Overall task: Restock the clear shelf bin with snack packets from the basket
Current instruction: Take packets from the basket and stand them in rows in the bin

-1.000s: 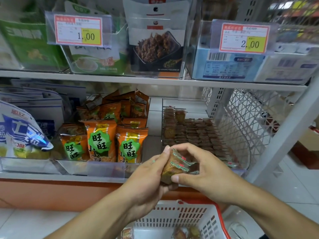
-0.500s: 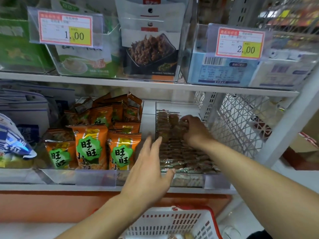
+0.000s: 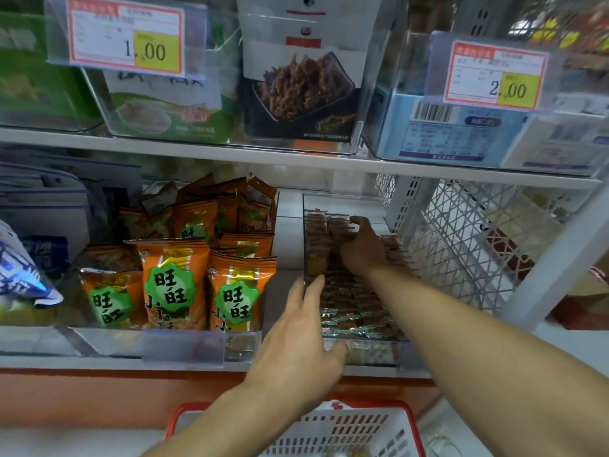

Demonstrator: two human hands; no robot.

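Head camera, looking down at a shop shelf. The right hand [image 3: 362, 249] is reaching deep into the clear shelf bin [image 3: 311, 245] on the lower shelf [image 3: 286, 235], lying on top of the rows of small brown snack packets [image 3: 356, 311] that are filling it; its fingers are pointing toward the back and look bent over the packets, but whether they are gripping 1 is impossible to say from here. The left hand [image 3: 296, 344] is spreading wide, fingers straight, the fingertips touching the bin's left wall and the thumb lying along its front edge, holding nothing.

Labels next. The orange bags [image 3: 171, 285] in the neighbouring bin are showing a green badge with the characters 旺旺 in white, 3 of them facing front. Above, 1 price tag [image 3: 127, 36] is reading 1.00 on yellow, and another price tag [image 3: 496, 77] is reading 2.00; the small print on both is too blurred to read. Between them a white and black pouch [image 3: 303, 90] is showing a picture of dark shredded food. A pale blue box [image 3: 445, 133] under the 2.00 tag is carrying a barcode, its text unreadable.

At the bottom the white basket [image 3: 362, 430] with a red rim is being cut off by the frame edge, and the left forearm is covering part of it, so its contents are hard to make out. The printing on the small packets is too fine to read.
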